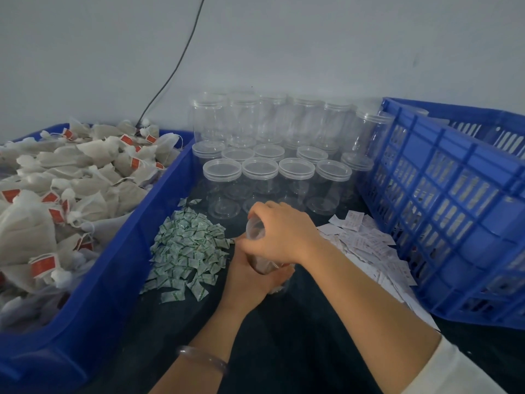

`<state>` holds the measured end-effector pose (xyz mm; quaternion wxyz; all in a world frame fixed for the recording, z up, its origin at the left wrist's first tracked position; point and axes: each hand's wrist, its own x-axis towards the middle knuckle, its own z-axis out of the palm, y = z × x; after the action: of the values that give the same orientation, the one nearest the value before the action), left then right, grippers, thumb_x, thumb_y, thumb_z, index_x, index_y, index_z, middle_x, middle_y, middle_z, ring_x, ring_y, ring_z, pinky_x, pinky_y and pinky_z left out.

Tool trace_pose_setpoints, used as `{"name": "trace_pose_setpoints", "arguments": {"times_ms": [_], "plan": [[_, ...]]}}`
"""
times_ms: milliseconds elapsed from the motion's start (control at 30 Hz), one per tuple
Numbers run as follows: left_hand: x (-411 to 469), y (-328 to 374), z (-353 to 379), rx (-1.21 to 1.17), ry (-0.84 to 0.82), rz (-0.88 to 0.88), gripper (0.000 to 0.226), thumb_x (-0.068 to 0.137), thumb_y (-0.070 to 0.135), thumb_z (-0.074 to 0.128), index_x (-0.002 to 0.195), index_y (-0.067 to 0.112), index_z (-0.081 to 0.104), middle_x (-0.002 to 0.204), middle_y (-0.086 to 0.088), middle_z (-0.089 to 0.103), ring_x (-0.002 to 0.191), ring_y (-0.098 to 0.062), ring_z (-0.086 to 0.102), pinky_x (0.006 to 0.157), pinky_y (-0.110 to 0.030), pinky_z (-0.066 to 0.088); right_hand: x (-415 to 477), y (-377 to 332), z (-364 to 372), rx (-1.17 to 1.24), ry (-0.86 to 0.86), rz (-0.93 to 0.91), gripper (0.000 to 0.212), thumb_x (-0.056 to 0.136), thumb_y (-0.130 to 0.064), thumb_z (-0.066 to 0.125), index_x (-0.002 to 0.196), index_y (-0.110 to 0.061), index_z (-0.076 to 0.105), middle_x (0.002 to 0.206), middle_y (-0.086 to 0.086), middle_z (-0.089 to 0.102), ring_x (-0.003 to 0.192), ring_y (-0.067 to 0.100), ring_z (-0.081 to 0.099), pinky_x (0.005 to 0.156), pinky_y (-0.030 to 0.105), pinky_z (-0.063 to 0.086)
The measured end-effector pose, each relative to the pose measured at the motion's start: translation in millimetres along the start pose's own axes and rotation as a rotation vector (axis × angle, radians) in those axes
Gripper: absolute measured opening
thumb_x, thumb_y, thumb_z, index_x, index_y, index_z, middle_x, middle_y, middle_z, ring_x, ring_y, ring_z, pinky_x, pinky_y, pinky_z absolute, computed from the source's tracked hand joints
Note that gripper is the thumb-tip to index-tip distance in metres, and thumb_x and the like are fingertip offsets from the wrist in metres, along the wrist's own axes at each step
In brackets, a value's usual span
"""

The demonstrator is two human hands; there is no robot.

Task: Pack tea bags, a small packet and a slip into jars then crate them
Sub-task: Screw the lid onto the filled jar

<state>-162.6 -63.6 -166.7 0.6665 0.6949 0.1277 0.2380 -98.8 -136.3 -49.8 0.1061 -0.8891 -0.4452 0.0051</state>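
Your left hand [247, 277] grips the jar [265, 268]; right hand [281, 231] clasps its top. Dark tabletop [284, 336], grey wall [284, 38] behind.

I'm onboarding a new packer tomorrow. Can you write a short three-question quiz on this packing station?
1. True or false: the tea bags lie in the slatted blue crate.
2. What lies just left of the held jar? A) white slips B) green-and-white small packets C) a loose lid
3. Fill in: the left hand grips the held jar's body while the right hand grips its ____.

Key: 1 false, they fill the solid blue tub on the left, and the slatted blue crate stands on the right; 2 B; 3 top.
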Motion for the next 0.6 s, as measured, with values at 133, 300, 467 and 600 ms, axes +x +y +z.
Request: {"name": "trace_pose_setpoints", "arguments": {"times_ms": [133,300,467,600], "plan": [[0,-1,-1,-0.004,-0.016,0.010,0.077,0.056,0.022,0.084,0.125,0.017,0.050,0.100,0.007,0.072,0.093,-0.003,0.068,0.071,-0.012,0.051,3,-13,12,-0.022,0.090,0.210,0.065,0.084,-0.069,0.048,0.125,-0.019,0.048,0.126,0.007,0.054,0.118,0.030,0.048,0.079,0.039,0.036],[4,9,2,0.109,-0.012,0.087,0.071,0.051,0.039,0.081,0.114,0.025,0.054,0.101,0.014,0.068,0.093,0.001,0.066,0.072,-0.014,0.052,-8,0,10,-0.074,-0.001,-0.006,0.084,0.078,-0.080,0.046,0.148,-0.036,0.031,0.154,0.003,0.032,0.139,0.033,0.030,0.106,0.048,0.033],[6,3,-3,0.105,-0.009,0.113,0.089,0.052,0.025,0.091,0.129,0.027,0.045,0.118,0.009,0.064,0.107,-0.002,0.063,0.085,-0.020,0.053,-15,19,5,-0.018,0.042,-0.178,0.070,0.084,-0.066,0.056,0.147,-0.047,0.032,0.153,-0.012,0.032,0.137,0.022,0.031,0.097,0.038,0.036],[4,2,4,0.188,0.050,0.111,0.058,0.062,0.025,0.083,0.114,0.020,0.056,0.095,0.016,0.069,0.085,0.004,0.067,0.064,-0.009,0.050,-17,6,16,-0.042,0.187,-0.040,0.061,0.086,-0.068,0.048,0.140,-0.039,0.044,0.140,-0.008,0.045,0.123,0.027,0.045,0.083,0.035,0.039]]}}
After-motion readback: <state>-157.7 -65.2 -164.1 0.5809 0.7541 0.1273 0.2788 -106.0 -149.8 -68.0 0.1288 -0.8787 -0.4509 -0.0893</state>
